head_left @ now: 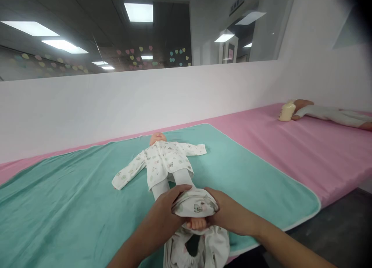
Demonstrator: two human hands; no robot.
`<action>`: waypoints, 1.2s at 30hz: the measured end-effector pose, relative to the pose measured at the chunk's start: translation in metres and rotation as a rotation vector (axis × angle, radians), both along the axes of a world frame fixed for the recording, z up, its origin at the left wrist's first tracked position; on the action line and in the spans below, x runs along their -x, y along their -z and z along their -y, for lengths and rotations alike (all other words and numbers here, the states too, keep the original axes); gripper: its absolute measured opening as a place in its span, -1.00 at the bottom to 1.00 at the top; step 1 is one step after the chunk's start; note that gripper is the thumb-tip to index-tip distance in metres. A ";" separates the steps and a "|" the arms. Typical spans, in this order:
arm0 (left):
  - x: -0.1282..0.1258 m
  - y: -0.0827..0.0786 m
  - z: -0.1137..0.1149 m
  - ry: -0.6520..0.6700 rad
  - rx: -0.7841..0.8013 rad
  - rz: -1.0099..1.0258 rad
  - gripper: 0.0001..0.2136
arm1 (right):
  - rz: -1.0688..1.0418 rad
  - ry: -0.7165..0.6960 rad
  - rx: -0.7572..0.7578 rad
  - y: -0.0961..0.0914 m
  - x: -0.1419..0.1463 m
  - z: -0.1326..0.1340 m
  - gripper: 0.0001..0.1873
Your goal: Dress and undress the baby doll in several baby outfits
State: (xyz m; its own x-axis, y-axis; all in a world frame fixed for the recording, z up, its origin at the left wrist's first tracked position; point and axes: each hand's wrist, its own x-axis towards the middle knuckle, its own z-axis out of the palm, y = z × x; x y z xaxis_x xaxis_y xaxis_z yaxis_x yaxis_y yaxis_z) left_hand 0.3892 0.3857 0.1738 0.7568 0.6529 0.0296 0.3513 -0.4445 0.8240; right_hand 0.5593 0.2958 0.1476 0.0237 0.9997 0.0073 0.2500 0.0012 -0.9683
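A baby doll lies on its back on a teal mat, head toward the wall, wearing a white printed top and white leggings. Both my hands are at its feet. My left hand grips the bunched waistband of white printed trousers from the left. My right hand grips the same bunched cloth from the right. One bare doll foot shows through the opening between my hands. The rest of the trousers hangs below, toward me.
The mat lies on a long pink padded surface against a white wall. A second doll in white lies at the far right with a cream bottle by its head. Dark floor shows at the lower right.
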 end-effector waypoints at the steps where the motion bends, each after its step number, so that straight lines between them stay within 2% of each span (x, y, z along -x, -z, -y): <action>1: 0.000 0.000 -0.001 -0.007 0.009 0.017 -0.58 | -0.056 0.011 -0.013 0.004 -0.001 -0.003 -0.62; 4: 0.000 0.004 -0.004 -0.020 0.066 0.068 -0.55 | -0.265 -0.050 -0.015 0.021 -0.008 -0.014 -0.56; 7: 0.000 0.015 -0.011 -0.014 0.171 0.133 -0.47 | -0.353 -0.186 0.054 0.030 -0.021 -0.026 -0.53; 10: 0.002 0.027 -0.022 -0.053 0.266 0.243 -0.43 | -0.263 -0.314 0.091 0.025 -0.037 -0.041 -0.45; 13: 0.009 0.033 -0.032 0.000 0.506 0.407 -0.45 | -0.052 -0.396 0.067 0.012 -0.049 -0.056 -0.44; 16: 0.018 0.032 -0.035 0.149 0.744 0.500 -0.45 | 0.084 -0.339 -0.004 0.008 -0.052 -0.066 -0.52; 18: 0.023 0.031 -0.035 0.189 0.773 0.486 -0.50 | 0.079 -0.286 -0.056 0.015 -0.051 -0.069 -0.58; 23: 0.021 0.035 -0.032 0.042 0.705 0.312 -0.79 | -0.081 -0.078 -0.136 0.047 -0.050 -0.074 -0.82; 26: 0.013 0.034 -0.022 0.031 0.550 0.147 -0.87 | -0.068 0.092 -0.190 0.058 -0.048 -0.077 -0.93; 28: 0.008 0.029 -0.012 0.021 0.444 0.033 -0.88 | -0.035 0.159 -0.227 0.061 -0.046 -0.078 -0.95; 30: 0.002 0.023 -0.001 0.044 0.407 -0.074 -0.88 | 0.024 0.179 -0.263 0.062 -0.044 -0.077 -0.97; 33: -0.006 0.014 0.013 0.099 0.462 -0.117 -0.81 | 0.104 0.181 -0.314 0.063 -0.044 -0.075 -0.93; 36: -0.011 0.013 0.019 0.119 0.560 -0.057 -0.57 | 0.118 0.157 -0.348 0.061 -0.044 -0.073 -0.89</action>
